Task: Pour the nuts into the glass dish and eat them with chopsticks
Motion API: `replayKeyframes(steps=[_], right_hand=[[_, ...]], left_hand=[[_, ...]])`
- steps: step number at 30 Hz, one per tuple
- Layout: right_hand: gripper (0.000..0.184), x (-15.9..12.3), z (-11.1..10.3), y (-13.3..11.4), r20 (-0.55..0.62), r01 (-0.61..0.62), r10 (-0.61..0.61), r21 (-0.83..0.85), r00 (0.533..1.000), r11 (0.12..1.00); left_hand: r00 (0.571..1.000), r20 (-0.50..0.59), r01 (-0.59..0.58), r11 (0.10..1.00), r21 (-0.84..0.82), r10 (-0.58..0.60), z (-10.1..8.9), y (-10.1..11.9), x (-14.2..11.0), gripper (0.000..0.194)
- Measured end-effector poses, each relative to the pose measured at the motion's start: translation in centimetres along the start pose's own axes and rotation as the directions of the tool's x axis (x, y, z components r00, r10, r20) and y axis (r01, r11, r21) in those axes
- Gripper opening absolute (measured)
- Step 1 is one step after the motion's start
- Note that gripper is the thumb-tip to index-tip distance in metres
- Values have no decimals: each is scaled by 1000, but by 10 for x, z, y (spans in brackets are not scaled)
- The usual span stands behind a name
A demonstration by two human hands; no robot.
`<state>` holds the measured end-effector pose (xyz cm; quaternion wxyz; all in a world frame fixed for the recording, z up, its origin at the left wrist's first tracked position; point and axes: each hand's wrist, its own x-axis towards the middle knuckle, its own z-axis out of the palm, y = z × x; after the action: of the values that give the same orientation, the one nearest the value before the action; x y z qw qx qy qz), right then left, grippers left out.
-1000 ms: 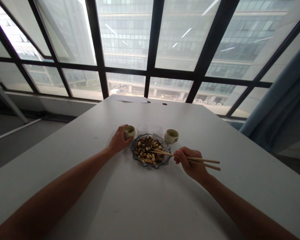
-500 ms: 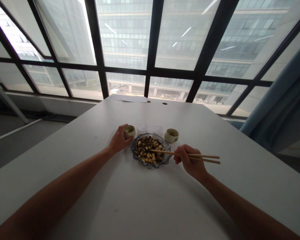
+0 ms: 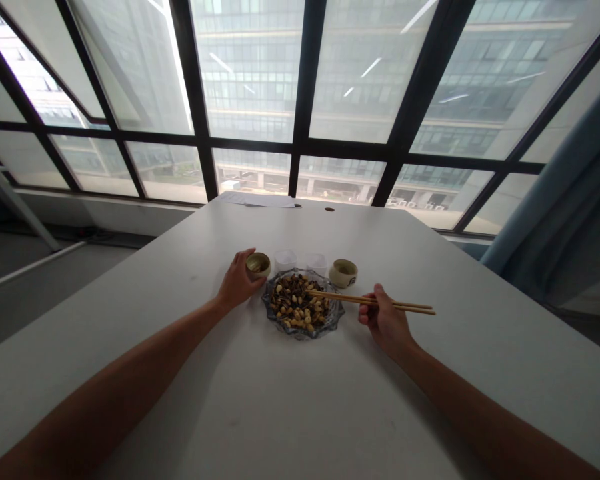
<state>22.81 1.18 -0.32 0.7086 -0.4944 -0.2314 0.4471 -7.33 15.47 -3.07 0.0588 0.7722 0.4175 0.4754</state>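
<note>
My left hand (image 3: 239,280) is wrapped round the left side of a small pale-green ceramic cup (image 3: 260,269), which stands on the table; something dark lies inside it. In my right hand (image 3: 386,318) is a pair of wooden chopsticks (image 3: 405,307), held close together. Their tips reach over a scalloped glass bowl (image 3: 336,319). A mix of nuts and dark seeds (image 3: 300,303) fills that bowl, with peanuts among them. I cannot make out anything between the chopstick tips. To the bowl's upper right stands a second cup (image 3: 343,275) with a dark mark on it.
Behind the bowl sit two clear plastic containers, the left one (image 3: 285,260) and the right one (image 3: 316,262). White papers (image 3: 260,200) lie at the far end of the white table (image 3: 260,413). Large windows rise beyond, and a blue curtain (image 3: 555,200) hangs on the right.
My right hand has shifted slightly right, drawing the chopstick tips from the bowl's middle towards its upper right. The chopsticks are now closer together. My left hand stays at the cup.
</note>
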Motion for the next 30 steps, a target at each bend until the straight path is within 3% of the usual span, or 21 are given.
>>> replayKeyframes(steps=[7, 14, 19, 23, 25, 28, 30], right_hand=[[57, 1, -4, 4, 44, 159, -159, 6, 986, 987], [58, 10, -5, -7, 41, 270, -272, 45, 961, 962], [55, 26, -13, -28, 6, 392, -392, 31, 920, 920], [52, 39, -26, -43, -45, 497, -497, -12, 866, 868], [51, 46, -33, -47, -62, 522, -524, -49, 849, 851], [52, 53, -43, -48, -84, 533, -539, -85, 838, 842], [53, 56, -47, -48, -87, 539, -547, -98, 833, 836]], left_hand=[[997, -45, -57, 998, 4, 57, -3, 3, 0, 67], [997, -5, 77, 994, -79, -78, 4, -9, -2, 74], [989, 37, 143, 988, -56, -141, -4, -7, 7, 76], [997, 72, 30, 998, 57, -34, -7, 36, 32, 61], [979, 192, -93, 991, 93, 74, 5, 70, 47, 62], [890, 432, -207, 973, 99, 145, 40, 119, 68, 71], [818, 566, -227, 962, 154, 103, 67, 141, 79, 80]])
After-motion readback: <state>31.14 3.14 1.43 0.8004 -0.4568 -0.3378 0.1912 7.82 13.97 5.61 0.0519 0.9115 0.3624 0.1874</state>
